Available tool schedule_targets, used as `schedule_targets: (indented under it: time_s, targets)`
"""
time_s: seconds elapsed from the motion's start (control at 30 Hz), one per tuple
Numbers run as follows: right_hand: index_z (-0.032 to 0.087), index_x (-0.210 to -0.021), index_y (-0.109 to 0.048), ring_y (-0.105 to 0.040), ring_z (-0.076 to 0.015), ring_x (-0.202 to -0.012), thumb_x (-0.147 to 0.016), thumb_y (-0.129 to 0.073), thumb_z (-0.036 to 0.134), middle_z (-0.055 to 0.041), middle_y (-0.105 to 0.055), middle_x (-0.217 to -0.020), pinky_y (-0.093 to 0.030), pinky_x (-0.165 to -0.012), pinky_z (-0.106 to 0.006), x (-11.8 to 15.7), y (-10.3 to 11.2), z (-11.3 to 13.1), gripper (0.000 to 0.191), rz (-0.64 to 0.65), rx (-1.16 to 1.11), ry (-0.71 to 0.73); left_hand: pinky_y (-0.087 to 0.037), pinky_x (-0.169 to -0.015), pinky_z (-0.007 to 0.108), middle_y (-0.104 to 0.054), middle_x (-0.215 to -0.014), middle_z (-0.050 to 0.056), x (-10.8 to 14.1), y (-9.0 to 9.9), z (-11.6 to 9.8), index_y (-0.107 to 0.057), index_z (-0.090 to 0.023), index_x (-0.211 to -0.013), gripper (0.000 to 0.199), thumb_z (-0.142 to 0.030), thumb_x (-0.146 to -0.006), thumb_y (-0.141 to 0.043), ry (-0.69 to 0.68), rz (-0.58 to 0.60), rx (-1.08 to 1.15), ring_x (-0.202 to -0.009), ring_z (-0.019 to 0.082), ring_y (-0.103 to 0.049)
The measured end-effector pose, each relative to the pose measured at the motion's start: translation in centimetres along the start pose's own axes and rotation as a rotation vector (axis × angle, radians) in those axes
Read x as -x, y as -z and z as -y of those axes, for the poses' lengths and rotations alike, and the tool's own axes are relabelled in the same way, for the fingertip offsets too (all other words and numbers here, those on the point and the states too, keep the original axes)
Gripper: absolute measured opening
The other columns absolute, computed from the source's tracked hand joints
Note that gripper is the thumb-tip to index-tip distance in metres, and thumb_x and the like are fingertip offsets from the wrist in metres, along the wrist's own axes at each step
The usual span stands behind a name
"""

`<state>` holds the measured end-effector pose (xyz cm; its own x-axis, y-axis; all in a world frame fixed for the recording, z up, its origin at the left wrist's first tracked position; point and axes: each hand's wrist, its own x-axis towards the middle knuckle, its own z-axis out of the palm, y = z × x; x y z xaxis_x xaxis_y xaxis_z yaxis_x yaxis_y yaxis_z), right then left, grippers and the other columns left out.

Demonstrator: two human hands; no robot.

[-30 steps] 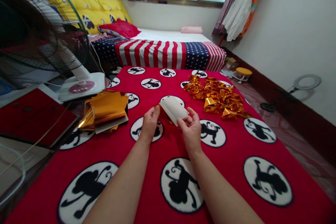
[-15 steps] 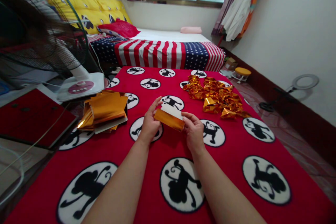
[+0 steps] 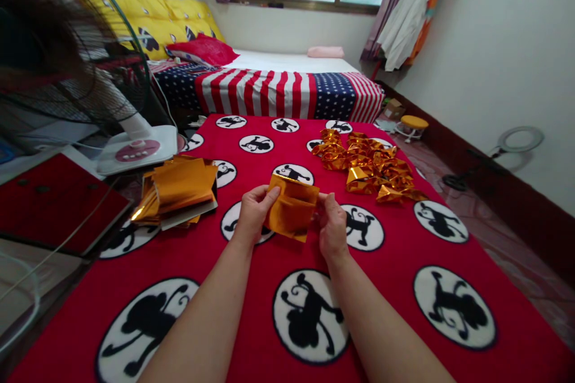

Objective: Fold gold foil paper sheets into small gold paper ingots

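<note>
Between my two hands is a sheet of gold foil paper point(image 3: 293, 208), its shiny gold side facing me and a crease running across it. My left hand point(image 3: 257, 210) pinches its left edge, thumb on top. At the right edge, my right hand point(image 3: 331, 222) holds the sheet between thumb and fingers, with some fingertips hidden behind it. A stack of flat gold foil sheets point(image 3: 179, 188) lies to the left. Several folded gold foil pieces point(image 3: 371, 164) are heaped at the right.
A red cloth with monkey prints point(image 3: 395, 311) covers the surface under my hands. An electric fan point(image 3: 139, 146) stands at the left beside a red box point(image 3: 58, 203). Behind is a bed point(image 3: 278, 93); a yellow stool point(image 3: 412, 124) and ring light point(image 3: 521, 139) are at the right.
The gold foil sheet was folded with a white strip showing; now it is opened out with gold facing me. Both hands have shifted slightly, and the left thumb has come onto the sheet.
</note>
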<state>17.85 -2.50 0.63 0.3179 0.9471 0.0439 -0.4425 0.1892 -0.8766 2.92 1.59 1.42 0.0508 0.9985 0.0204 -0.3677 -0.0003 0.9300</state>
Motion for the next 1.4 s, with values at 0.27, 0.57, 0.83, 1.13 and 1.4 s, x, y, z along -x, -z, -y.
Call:
schedule_targets:
  time_s: [0.27, 0.57, 0.83, 1.13, 1.4]
  targets:
    - [0.019, -0.093, -0.068, -0.068, -0.0195, -0.074, -0.071, -0.077, 0.034, -0.0029, -0.073, -0.085, -0.055, -0.069, -0.030, -0.19, 0.01, -0.19, 0.028, 0.013, 0.072, -0.018, -0.054, -0.066, 0.025, -0.074, -0.087, 0.004, -0.18, 0.17, 0.25, -0.057, -0.020, -0.129, 0.071, -0.036, -0.065, -0.082, 0.016, 0.064, -0.051, -0.072, 0.017, -0.070]
    - [0.028, -0.121, -0.052, -0.064, -0.0124, -0.067, -0.073, -0.072, 0.026, 0.0043, -0.066, -0.081, -0.051, -0.061, -0.023, -0.38, 0.27, -0.52, 0.051, -0.064, 0.150, 0.089, -0.052, -0.066, 0.023, -0.076, -0.090, 0.007, -0.21, 0.37, 0.60, -0.078, -0.016, -0.091, 0.027, -0.034, -0.072, -0.075, -0.034, 0.088, -0.230, -0.076, 0.018, -0.069]
    - [0.021, -0.086, -0.072, -0.065, -0.0168, -0.073, -0.074, -0.070, 0.030, -0.0010, -0.071, -0.081, -0.052, -0.068, -0.028, -0.36, 0.44, -0.27, 0.016, 0.008, 0.242, 0.057, -0.049, -0.066, 0.023, -0.076, -0.092, 0.008, -0.29, 0.47, 0.40, -0.078, -0.015, -0.092, 0.025, -0.027, -0.070, -0.071, -0.027, 0.011, -0.298, -0.077, 0.017, -0.067]
    - [0.021, -0.106, -0.070, -0.067, -0.0210, -0.097, -0.067, -0.074, 0.021, -0.0047, -0.073, -0.105, -0.053, -0.088, -0.035, -0.64, 0.77, -0.61, 0.039, 0.063, 0.224, 0.040, -0.052, -0.082, 0.031, -0.074, -0.107, 0.012, -0.18, 0.66, 0.02, -0.074, -0.014, -0.106, 0.053, -0.025, -0.056, -0.086, 0.045, 0.143, -0.127, -0.094, 0.024, -0.069]
    - [0.021, -0.099, -0.073, -0.069, -0.0213, -0.093, -0.073, -0.073, 0.031, -0.0042, -0.075, -0.099, -0.055, -0.084, -0.033, -0.61, 0.65, -0.57, 0.027, 0.053, 0.216, 0.062, -0.052, -0.082, 0.029, -0.075, -0.102, 0.009, -0.37, 0.62, 0.42, -0.077, -0.016, -0.098, 0.035, -0.031, -0.066, -0.081, -0.093, 0.150, -0.254, -0.092, 0.022, -0.069]
